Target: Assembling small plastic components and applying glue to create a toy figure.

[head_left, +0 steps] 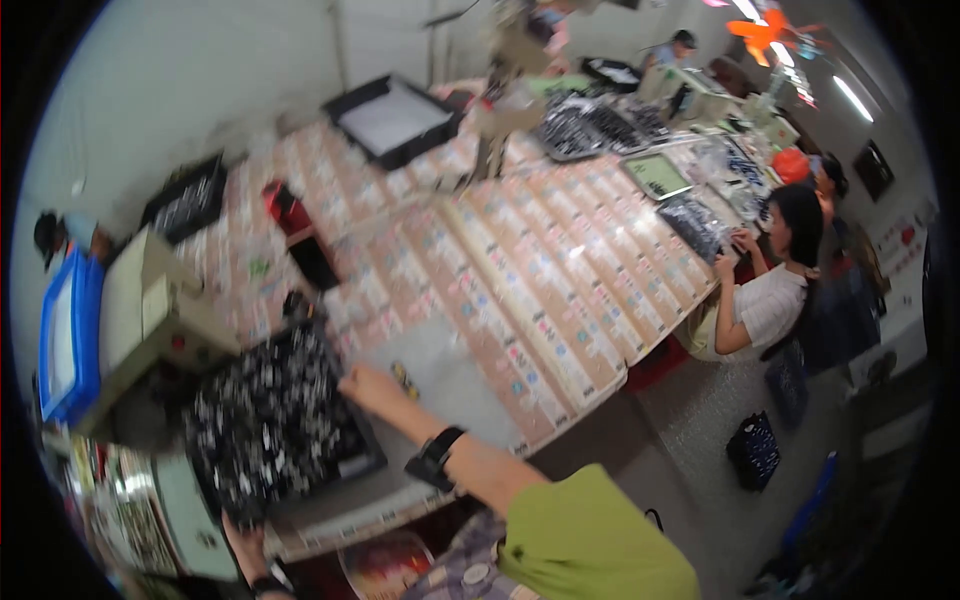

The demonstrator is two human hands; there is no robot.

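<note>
A black tray (pixel 372 440) lies at the left of the table, heaped with many small black and silvery parts (pixel 265 415). My right hand (pixel 368 388) is closed on the tray's right rim, with a dark band around that wrist. At the near left corner, my left hand (pixel 243 545) grips the tray's edge; its fingers are partly hidden. Just right of my right hand, a small yellow-and-black object (pixel 404 378) rests on a grey sheet (pixel 450 365).
A beige machine (pixel 165 310) with a blue bin (pixel 72 335) stands beyond the tray. A red-and-black upright object (pixel 300 235) is on the patterned table (pixel 540 290). Farther off are a paper-lined black tray (pixel 392 118) and heaped parts (pixel 580 125). A co-worker (pixel 765 290) sits at right.
</note>
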